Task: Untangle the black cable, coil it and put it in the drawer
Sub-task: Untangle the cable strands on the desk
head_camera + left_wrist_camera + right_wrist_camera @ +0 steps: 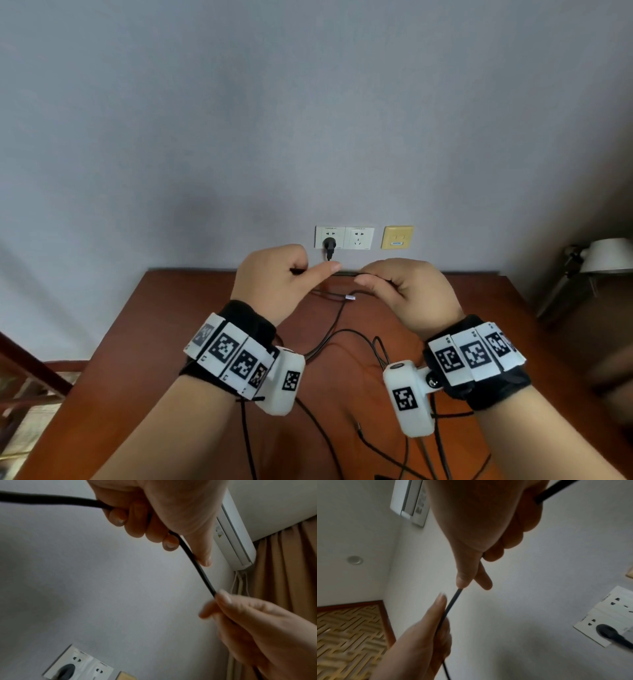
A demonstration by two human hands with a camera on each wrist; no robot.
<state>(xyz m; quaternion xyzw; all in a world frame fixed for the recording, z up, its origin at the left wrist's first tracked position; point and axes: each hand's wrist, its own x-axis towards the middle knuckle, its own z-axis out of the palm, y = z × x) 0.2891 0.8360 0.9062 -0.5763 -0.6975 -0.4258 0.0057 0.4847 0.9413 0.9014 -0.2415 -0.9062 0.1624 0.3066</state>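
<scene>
A thin black cable (346,273) is stretched level between my two hands above the far edge of the brown table (178,342). My left hand (274,277) grips it in curled fingers, thumb laid along it (195,561). My right hand (407,291) pinches it between thumb and forefinger a short way to the right (453,601). More of the black cable (329,329) trails in loose loops over the table towards me, with a small silver plug (350,297) lying under my hands. No drawer shows.
A white double wall socket (358,237) has a black plug (329,245) in its left half, and a yellow plate (397,237) sits beside it. A white lamp (606,257) stands at the right. A wooden chair frame (30,370) is at the left.
</scene>
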